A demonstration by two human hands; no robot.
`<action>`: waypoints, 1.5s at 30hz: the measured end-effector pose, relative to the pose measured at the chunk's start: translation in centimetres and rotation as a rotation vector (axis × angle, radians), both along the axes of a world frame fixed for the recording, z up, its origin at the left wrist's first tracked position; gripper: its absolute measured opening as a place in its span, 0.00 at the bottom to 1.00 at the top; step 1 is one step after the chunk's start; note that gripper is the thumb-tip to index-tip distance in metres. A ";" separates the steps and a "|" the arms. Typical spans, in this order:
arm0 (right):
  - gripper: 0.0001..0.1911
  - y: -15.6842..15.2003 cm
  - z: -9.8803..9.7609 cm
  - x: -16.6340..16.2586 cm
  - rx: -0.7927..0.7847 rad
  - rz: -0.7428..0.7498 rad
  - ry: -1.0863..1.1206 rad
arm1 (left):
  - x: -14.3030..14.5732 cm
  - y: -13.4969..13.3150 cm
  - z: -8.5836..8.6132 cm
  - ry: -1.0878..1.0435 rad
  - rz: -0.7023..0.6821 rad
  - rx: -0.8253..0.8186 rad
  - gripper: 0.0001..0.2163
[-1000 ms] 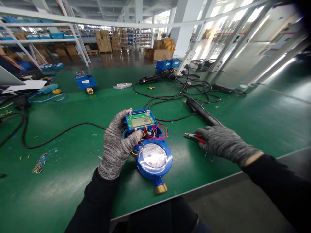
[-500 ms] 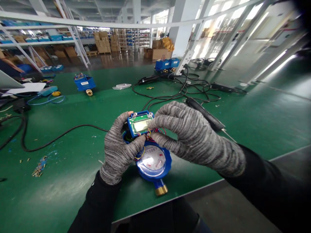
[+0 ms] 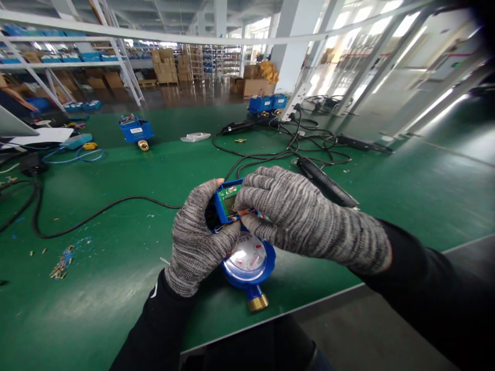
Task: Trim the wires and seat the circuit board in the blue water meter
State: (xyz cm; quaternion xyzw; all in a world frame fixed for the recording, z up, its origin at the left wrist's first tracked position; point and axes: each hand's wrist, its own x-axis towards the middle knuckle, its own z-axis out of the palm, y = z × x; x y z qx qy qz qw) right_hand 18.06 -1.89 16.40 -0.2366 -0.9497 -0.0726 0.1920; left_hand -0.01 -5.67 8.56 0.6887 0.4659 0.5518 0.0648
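The room runs widest, a pale hall with a smooth, square-edged pillar (image 3: 292, 59), white-framed shelving (image 3: 58, 66) and stacked cardboard boxes (image 3: 164, 64) set behind my bench. Next comes the bench (image 3: 116, 278) itself, flat, green and slightly glossy, with a straight pale front edge. On it my hands work in grey, marled knit gloves. My right hand (image 3: 297, 211) bends its fingers and thumb close together at the housing's right side; I can't tell whether they pinch anything. My left hand (image 3: 204, 237) grips the housing, thumb in front and fingers behind. Just below my hands the round blue water meter (image 3: 249, 260) lies near the front edge, its clear face catching a glare. Beyond my right hand rests a slim black electric screwdriver (image 3: 328, 183). The blue plastic housing (image 3: 219, 206) is a shallow, tilted box, framing a green circuit board (image 3: 223, 194) partly hidden by my fingers. At the meter's near end sits a ridged brass fitting (image 3: 258, 302). Smallest are the loose brass bits (image 3: 61, 265), heaped well to the left.
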 end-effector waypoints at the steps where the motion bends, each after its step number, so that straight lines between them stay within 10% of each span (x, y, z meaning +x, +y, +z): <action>1: 0.05 0.1 0.2 0.0 -0.029 0.004 -0.001 | 0.0 0.0 0.0 0.006 -0.002 -0.005 0.28; 7: 0.03 1.5 0.2 2.2 -0.421 -0.018 0.400 | -0.3 0.4 -0.3 -0.252 -0.097 -0.096 0.28; 13: 0.17 2.5 -1.8 5.4 -0.396 -0.336 0.635 | -0.3 0.6 -0.7 -0.470 -0.216 -0.213 0.30; 22: 0.36 0.8 -3.3 1.2 -0.498 -0.145 0.492 | -0.2 0.6 -0.7 -0.410 -0.169 -0.176 0.29; 34: 0.30 1.3 -3.3 -0.2 -0.537 -0.098 0.656 | -0.7 0.7 -0.5 -0.330 -0.170 -0.126 0.28; 39: 0.21 3.0 -2.6 1.9 -0.869 0.065 0.706 | -0.9 0.6 -0.3 -0.527 -0.323 -0.236 0.28; 45: 0.31 5.3 -6.7 3.2 -0.889 0.255 0.587 | -1.5 0.8 -0.6 -0.731 -0.456 -0.361 0.29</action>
